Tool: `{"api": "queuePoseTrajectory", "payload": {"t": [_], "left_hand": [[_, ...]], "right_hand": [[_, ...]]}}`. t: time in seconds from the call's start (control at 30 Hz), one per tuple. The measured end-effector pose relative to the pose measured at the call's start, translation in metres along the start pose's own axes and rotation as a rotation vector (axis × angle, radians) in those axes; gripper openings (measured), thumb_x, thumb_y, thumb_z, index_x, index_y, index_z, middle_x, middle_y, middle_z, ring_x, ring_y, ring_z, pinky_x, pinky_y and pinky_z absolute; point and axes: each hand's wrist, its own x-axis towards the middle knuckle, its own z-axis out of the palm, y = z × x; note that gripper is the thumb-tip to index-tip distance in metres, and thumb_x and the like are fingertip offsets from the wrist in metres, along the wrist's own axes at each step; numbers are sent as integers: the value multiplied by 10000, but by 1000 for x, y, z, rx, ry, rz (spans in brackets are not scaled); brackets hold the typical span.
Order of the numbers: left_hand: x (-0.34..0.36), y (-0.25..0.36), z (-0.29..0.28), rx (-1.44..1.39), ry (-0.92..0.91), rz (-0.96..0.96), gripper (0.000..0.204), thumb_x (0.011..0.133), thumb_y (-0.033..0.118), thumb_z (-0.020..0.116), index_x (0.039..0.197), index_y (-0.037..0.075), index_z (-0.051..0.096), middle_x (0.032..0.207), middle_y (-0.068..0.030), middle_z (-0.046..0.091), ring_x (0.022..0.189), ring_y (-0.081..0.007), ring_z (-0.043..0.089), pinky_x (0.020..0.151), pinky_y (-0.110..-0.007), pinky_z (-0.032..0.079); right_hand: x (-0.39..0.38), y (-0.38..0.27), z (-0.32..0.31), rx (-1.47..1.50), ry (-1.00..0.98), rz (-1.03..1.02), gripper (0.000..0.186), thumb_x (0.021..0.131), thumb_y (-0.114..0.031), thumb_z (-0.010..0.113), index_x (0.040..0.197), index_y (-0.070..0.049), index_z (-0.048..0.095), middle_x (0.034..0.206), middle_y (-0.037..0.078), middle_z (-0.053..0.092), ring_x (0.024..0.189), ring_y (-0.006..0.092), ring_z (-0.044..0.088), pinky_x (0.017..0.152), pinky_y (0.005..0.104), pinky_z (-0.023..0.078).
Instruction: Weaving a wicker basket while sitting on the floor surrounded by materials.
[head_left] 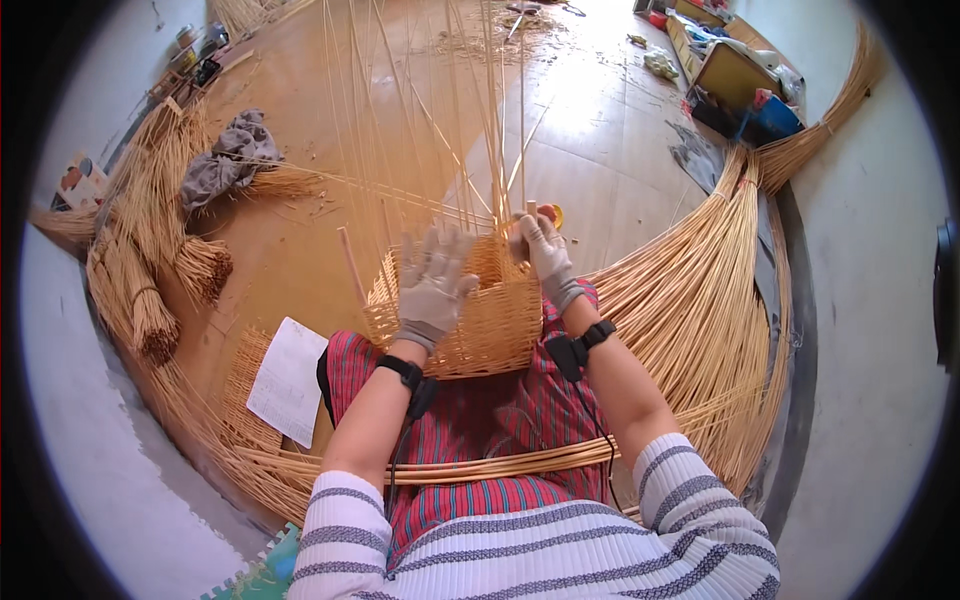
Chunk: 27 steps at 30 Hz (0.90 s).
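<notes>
A half-woven wicker basket (490, 325) rests on my lap, its long upright canes (455, 130) rising from the walls. My left hand (435, 280), in a pale glove with a grey cuff, lies against the near left part of the basket, fingers spread and slightly blurred. At the basket's right far corner, my gloved right hand (545, 252) is closed. A short wooden stub and something dark brown show by its fingers; what exactly it grips I cannot make out. A thick stick (352, 266) slants up at the basket's left side.
A large fan of loose canes (690, 320) spreads at my right. Tied cane bundles (150, 260) and a grey cloth (232, 158) lie at the left. A written sheet (288, 380) lies on a woven panel (245, 395). Canes (500, 465) cross my lap. Boxes (735, 85) stand far right.
</notes>
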Motion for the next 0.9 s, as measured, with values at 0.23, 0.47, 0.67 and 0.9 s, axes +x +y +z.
{"api": "queuePoseTrajectory", "payload": {"t": [0.23, 0.47, 0.67, 0.9], "left_hand": [[3, 9, 36, -125, -122, 0, 683, 992, 486, 539, 1598, 239, 341, 1674, -73, 286, 1553, -289, 230, 1278, -533, 79], [9, 2, 34, -149, -120, 12, 656, 978, 460, 580, 1567, 233, 401, 1652, -113, 322, 1544, -309, 248, 1282, -525, 82], [3, 32, 11, -121, 59, 27, 580, 918, 421, 672, 1437, 182, 572, 1502, -101, 509, 1449, -288, 402, 1265, -522, 152], [-2, 98, 32, -196, -125, -25, 510, 873, 356, 719, 1321, 129, 633, 1323, -73, 640, 1254, -239, 590, 1242, -613, 143]], "right_hand": [[-15, -11, 13, -126, 110, -42, 472, 1046, -479, 563, 839, -74, 688, 603, -53, 501, 458, 44, 391, 427, 224, 271], [-16, -7, 1, 194, -73, 179, 504, 1065, -519, 488, 996, -61, 687, 675, -26, 557, 546, 52, 457, 493, 213, 371], [-32, -10, -55, 56, 4, 26, 286, 1057, -277, 591, 1172, -39, 702, 919, 1, 692, 779, 77, 588, 728, 232, 497], [-56, -1, -61, -256, -118, 120, 184, 928, -143, 765, 1062, -19, 744, 940, 17, 736, 867, 75, 641, 840, 261, 536]]}}
